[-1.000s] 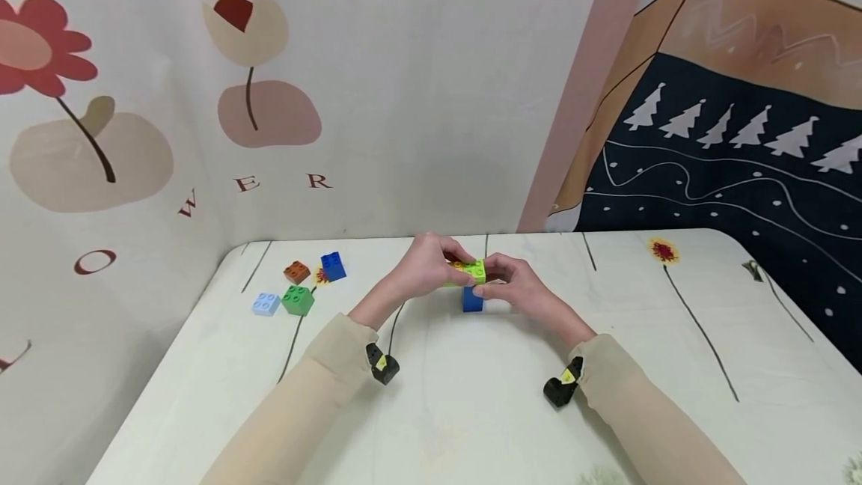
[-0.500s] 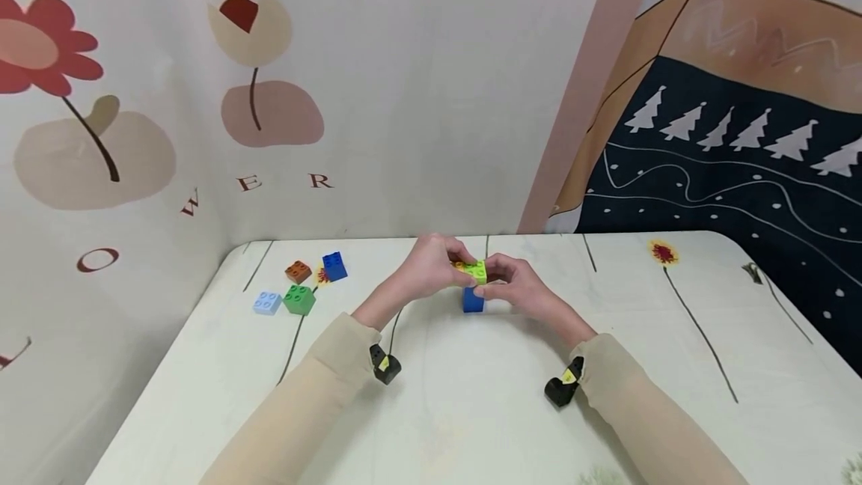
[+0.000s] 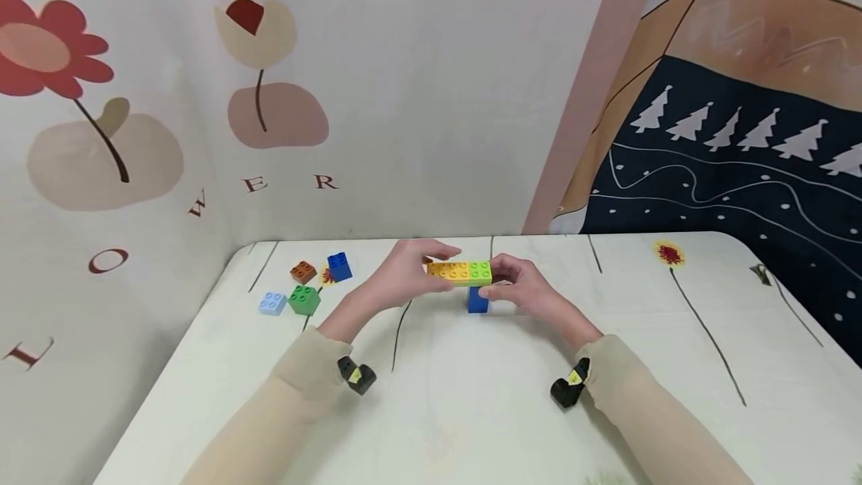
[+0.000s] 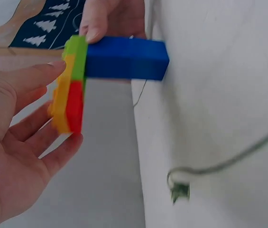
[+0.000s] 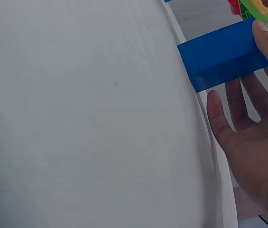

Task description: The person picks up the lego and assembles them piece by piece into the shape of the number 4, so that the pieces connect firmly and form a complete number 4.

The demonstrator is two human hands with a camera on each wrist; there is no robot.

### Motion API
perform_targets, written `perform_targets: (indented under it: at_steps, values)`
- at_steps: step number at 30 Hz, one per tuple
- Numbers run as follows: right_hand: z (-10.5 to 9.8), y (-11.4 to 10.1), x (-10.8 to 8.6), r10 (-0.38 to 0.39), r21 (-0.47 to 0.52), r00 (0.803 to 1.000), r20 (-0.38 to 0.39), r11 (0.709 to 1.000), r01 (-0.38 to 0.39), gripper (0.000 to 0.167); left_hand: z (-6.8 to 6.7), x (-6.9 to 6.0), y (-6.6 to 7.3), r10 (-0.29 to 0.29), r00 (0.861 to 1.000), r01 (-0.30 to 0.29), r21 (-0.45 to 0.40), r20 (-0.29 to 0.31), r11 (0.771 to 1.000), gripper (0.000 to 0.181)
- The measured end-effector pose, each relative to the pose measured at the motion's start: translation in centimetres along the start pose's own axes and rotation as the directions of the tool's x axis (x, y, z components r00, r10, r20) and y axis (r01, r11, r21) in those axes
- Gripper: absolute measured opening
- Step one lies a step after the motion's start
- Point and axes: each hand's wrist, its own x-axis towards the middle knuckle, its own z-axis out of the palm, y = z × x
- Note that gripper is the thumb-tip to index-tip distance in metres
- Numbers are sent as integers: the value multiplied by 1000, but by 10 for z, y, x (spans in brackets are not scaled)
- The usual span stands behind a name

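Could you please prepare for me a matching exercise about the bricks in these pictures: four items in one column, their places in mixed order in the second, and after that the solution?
Items (left and right as in the head view)
1. Yellow brick
2. Loose dark blue brick
3. Light blue brick
4. Stacked blue bricks

Places
A. Farthest left of the four loose bricks
B. Below the lime brick, held by the right hand
C. Side by side with the lime brick
D. Farthest right of the four loose bricks

Pairs: 1-C, 2-D, 3-A, 4-B
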Motion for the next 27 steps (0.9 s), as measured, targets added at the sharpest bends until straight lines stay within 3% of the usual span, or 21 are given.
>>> perform_targets:
  at_steps: [8, 17, 27]
  values:
    - [1, -2, 0, 18, -6, 1000, -12, 1000, -18, 37, -37, -31, -14, -49, 994, 49, 0, -98, 999, 53]
    - [2, -4, 0, 27, -18, 1000, -12, 999, -28, 35, -81, -64, -44, -124, 973, 118, -44, -196, 992, 48]
    - [0, -3, 0, 6, -30, 1000, -4, 1000, -6, 37, -109, -100, -78, -207, 944, 200, -52, -256, 978, 51]
